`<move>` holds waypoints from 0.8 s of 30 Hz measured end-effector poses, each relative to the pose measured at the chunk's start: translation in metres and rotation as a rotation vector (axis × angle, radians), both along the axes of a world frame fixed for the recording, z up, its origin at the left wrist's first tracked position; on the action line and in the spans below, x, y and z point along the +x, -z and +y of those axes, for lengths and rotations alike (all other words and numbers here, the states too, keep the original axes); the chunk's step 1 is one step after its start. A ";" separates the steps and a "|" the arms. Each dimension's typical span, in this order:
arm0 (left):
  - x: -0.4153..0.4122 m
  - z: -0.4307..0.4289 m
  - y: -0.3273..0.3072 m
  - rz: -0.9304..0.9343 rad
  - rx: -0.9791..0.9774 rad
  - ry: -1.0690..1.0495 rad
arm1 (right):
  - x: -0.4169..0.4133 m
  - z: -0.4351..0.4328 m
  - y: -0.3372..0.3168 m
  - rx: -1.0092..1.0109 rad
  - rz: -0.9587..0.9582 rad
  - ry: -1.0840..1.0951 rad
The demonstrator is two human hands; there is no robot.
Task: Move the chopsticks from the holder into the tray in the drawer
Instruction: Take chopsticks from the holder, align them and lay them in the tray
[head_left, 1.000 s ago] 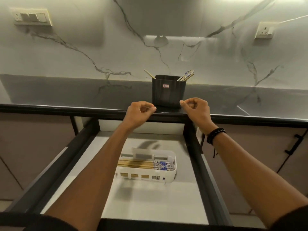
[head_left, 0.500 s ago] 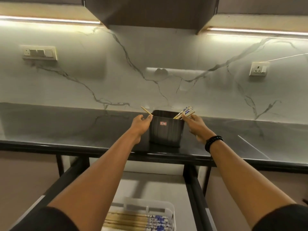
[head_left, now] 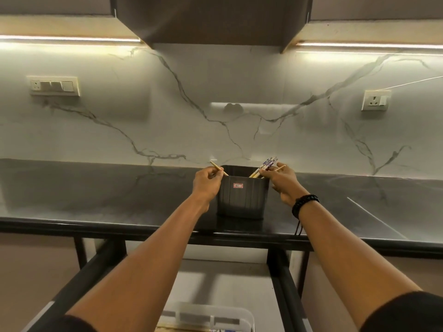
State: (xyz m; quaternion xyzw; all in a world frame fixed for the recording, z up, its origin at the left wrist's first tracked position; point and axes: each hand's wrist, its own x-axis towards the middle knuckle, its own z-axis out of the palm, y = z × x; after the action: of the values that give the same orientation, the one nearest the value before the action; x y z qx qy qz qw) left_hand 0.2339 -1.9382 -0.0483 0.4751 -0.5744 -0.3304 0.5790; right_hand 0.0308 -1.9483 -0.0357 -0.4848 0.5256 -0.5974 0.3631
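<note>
Black countertop (head_left: 96, 200); holder (head_left: 242, 202), red label (head_left: 238, 185) illegible

Dark upright holder (head_left: 242, 202), red label (head_left: 238, 185) in front. Plain chopstick (head_left: 214, 165) leans over holder's L rim, chopstick bunch (head_left: 269, 162) over R rim. White tray (head_left: 206, 310) lies below holder, in drawer (head_left: 284, 291).

The holder (head_left: 242, 200) was dark charcoal grey with vertical ribbing and a small red-and-white label on its front. The chopsticks (head_left: 269, 162) leaning out at its one o'clock were pale wood with blue-and-white patterned tops; the single chopstick (head_left: 217, 167) at its eleven o'clock was plain pale wood. The counter (head_left: 96, 195) was glossy black-grey with faint pale veining, and the wall (head_left: 167, 116) behind it was white marble with thin grey veins. The switch plate (head_left: 54, 85) at ten o'clock and the socket (head_left: 375, 100) at two o'clock were cream. The beaded bracelet (head_left: 304, 203) was black. At six o'clock the tray (head_left: 211, 310) was translucent white, in a drawer (head_left: 227, 283) with a pale grey floor and black frame.
</note>
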 end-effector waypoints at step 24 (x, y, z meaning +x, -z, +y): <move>-0.012 0.030 -0.025 -0.375 -0.256 -0.119 | 0.041 0.040 -0.038 -0.398 0.794 -0.041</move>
State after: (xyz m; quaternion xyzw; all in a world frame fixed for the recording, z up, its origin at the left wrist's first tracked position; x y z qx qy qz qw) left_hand 0.2222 -1.9077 -0.0231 0.4839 -0.6802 -0.1258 0.5360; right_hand 0.0713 -1.9081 0.0023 -0.7476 0.4892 -0.4469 0.0444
